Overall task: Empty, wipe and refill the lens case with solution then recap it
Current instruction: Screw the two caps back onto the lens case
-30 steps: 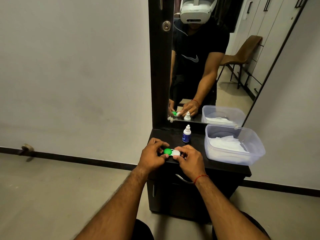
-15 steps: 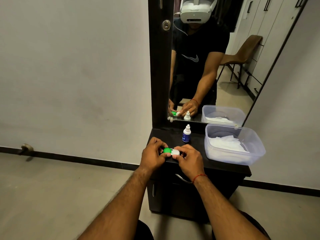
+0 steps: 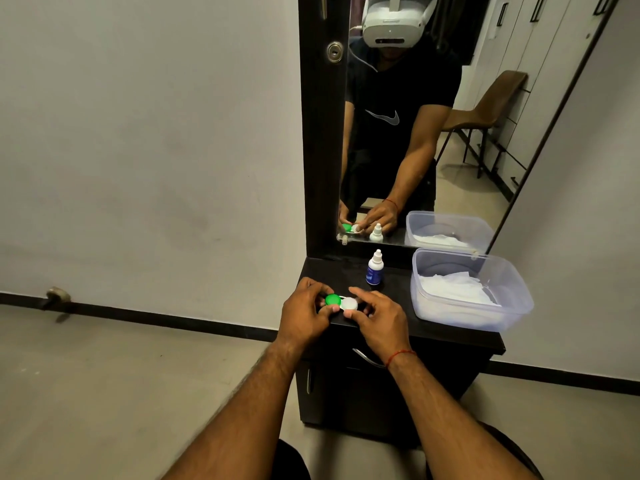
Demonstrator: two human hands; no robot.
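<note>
The lens case (image 3: 341, 302), with a green cap on its left well and a white cap on its right, sits near the front edge of the black dresser top (image 3: 391, 282). My left hand (image 3: 306, 315) grips the green end, thumb under it. My right hand (image 3: 377, 318) holds the white end with thumb and lower fingers, its index finger lifted above the cap. Behind the case stands the small white solution bottle (image 3: 374, 268) with a blue label, capped and upright. A clear plastic tub (image 3: 469, 289) on the right holds white tissues.
A mirror (image 3: 415, 116) rises behind the dresser and reflects the hands, bottle and tub. A drawer handle (image 3: 367, 358) sits below the top's front edge. Grey wall lies to the left, tiled floor below. The tub overhangs the right of the top.
The right hand's index finger has lifted off the white cap and its grip has loosened. The case and the left hand have stayed nearly in place.
</note>
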